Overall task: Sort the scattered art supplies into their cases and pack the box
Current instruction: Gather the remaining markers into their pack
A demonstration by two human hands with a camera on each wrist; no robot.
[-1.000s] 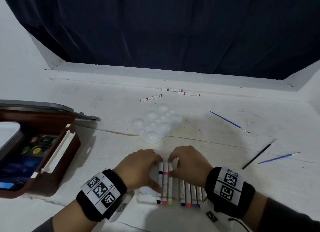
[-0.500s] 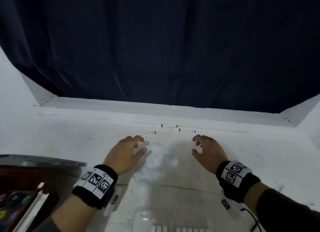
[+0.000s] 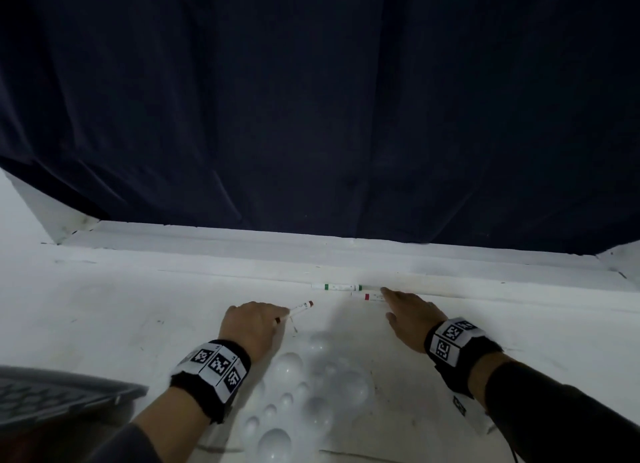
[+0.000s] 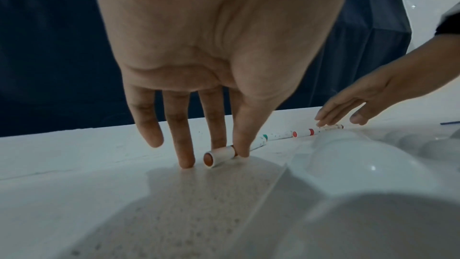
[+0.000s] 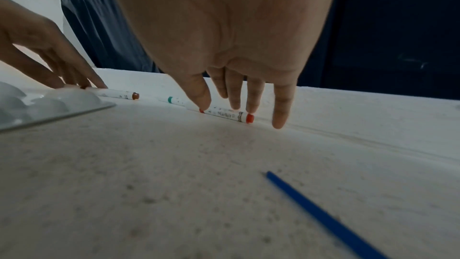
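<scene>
Reaching across a white, scuffed table (image 3: 104,306) whose far edge meets a raised white ledge, both hands work beneath a dark navy curtain (image 3: 311,99) that fills the background. Left hand (image 3: 254,325): fingers extended downward, thumb and index fingertip set against either side of the brown-capped marker (image 4: 220,155), which lies on the table; a closed grip is not evident. Right hand (image 3: 410,315): fingers straight, tips touching the red-capped marker (image 5: 230,115), which lies flat beside the ledge; the green-banded marker (image 3: 336,286) lies just beyond it, end to end. A white paint palette (image 3: 304,393) with domed wells sits between the wrists, near the left hand. A blue paintbrush handle (image 5: 323,214) lies on the table on the right side. The grey lid of the art box (image 3: 52,393) shows at lower left. Compared with half a second earlier, both hands have advanced from hovering short of the markers to contact with them, and the head view has tilted further upward, so the marker tray has left the picture
</scene>
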